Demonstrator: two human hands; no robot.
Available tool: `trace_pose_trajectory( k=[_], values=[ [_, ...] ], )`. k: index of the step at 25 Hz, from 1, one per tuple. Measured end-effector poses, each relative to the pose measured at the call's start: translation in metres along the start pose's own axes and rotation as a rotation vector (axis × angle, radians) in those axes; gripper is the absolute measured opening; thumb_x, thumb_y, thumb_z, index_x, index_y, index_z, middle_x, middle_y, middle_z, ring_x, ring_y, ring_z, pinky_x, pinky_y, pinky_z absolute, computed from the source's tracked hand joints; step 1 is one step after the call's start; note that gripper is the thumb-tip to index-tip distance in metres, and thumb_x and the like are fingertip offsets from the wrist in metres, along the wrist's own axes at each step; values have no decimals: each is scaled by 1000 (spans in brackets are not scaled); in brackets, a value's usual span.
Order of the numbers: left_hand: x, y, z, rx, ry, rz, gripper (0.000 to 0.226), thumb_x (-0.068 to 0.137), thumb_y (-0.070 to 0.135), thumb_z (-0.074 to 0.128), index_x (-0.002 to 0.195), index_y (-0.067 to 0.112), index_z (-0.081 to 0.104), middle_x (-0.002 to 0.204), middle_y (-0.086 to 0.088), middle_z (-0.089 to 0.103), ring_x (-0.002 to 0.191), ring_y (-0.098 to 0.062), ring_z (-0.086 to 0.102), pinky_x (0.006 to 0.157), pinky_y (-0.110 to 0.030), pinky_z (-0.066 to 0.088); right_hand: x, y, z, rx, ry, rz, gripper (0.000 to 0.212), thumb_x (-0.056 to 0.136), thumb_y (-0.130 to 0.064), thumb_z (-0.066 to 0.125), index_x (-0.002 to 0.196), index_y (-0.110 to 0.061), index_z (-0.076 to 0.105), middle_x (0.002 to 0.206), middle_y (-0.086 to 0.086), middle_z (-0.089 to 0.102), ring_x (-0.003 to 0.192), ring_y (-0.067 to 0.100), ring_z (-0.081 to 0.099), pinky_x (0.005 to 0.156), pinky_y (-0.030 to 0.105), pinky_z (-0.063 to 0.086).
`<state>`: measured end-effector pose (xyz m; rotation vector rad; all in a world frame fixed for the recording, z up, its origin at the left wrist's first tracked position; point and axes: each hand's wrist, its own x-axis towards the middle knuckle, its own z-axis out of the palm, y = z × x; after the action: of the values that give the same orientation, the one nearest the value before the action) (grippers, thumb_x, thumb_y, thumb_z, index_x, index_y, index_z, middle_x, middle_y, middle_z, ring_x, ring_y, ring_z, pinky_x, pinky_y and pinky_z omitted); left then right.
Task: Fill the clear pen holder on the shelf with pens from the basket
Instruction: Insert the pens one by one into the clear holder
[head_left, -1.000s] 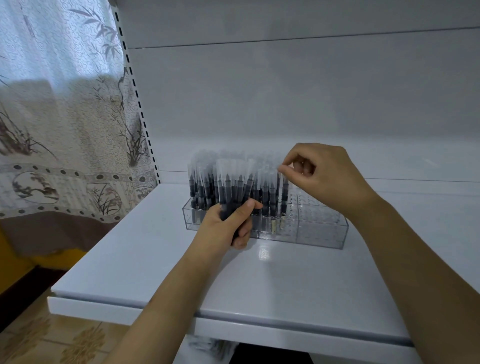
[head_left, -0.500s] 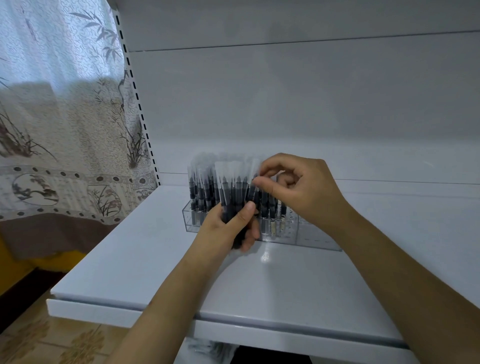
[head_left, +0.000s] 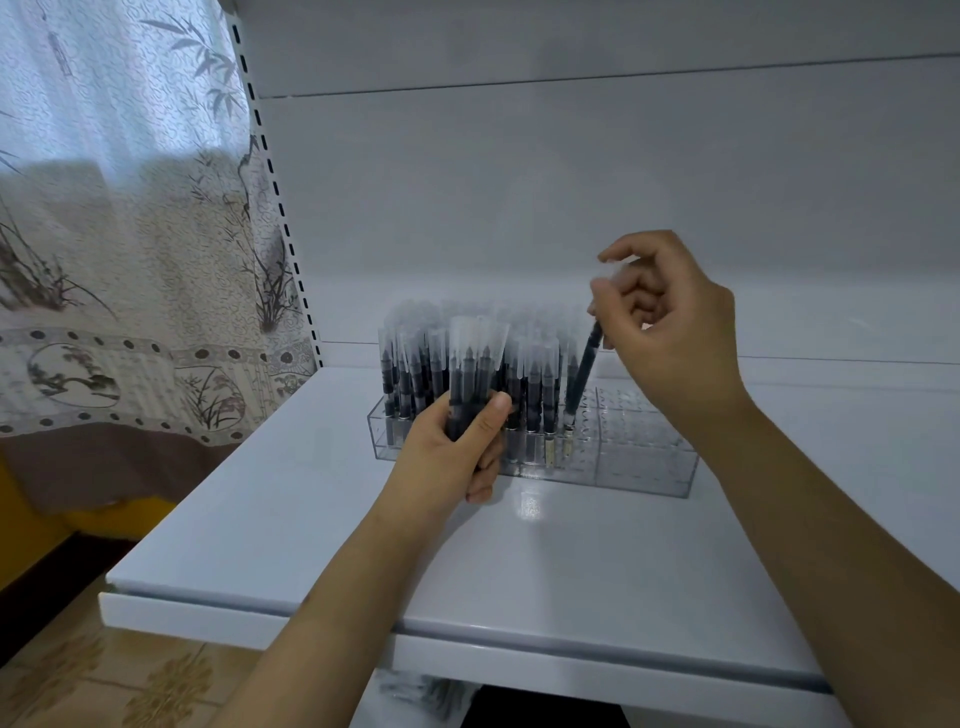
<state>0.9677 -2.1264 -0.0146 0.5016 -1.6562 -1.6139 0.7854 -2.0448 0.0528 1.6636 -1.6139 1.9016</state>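
Your left hand (head_left: 457, 447) covers the lower ends of the bundle of pens (head_left: 475, 374) it grips, and also the front wall of the clear pen holder (head_left: 644, 462) behind it. Your right hand (head_left: 670, 332) hides the top of the single pen (head_left: 584, 371) it pinches; the pen's clear cap is a blur against your fingers. The pens standing at the back of the holder merge into a haze, so you cannot count them. Below the shelf (head_left: 519, 571) edge, a grey shape (head_left: 431, 693) is cut off and too dim to identify.
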Motion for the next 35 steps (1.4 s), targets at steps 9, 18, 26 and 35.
trace_pose_trajectory(
  k=[9,18,26,35],
  values=[
    [2,-2,-1,-10,-24,10,51,82,50,59,86,1,46,55,-3,42,42,-15,28,41,-21,27,-1,10,2,-89,-56,-53,18,94,-13,66,107,-22,57,84,6,65,75,24,66,67,31,54],
    [0,1,0,17,-36,-26,46,86,49,58,73,10,40,57,-6,41,42,-16,28,42,-21,27,-3,18,2,-314,-178,-202,2,93,-19,68,92,-18,68,87,-10,61,73,8,60,69,25,52],
    [-5,7,9,62,-111,-30,28,104,22,48,80,8,41,58,-5,41,43,-16,29,42,-22,28,-36,10,-9,-402,-172,-271,34,94,-22,67,127,-15,65,107,-6,53,80,3,47,79,12,42],
    [-10,17,44,49,-74,86,23,91,35,63,93,12,58,63,-5,55,48,-16,44,47,-26,39,-26,-21,-16,120,-226,318,4,90,-18,71,90,-14,70,78,1,73,59,10,66,60,14,49]
  ],
)
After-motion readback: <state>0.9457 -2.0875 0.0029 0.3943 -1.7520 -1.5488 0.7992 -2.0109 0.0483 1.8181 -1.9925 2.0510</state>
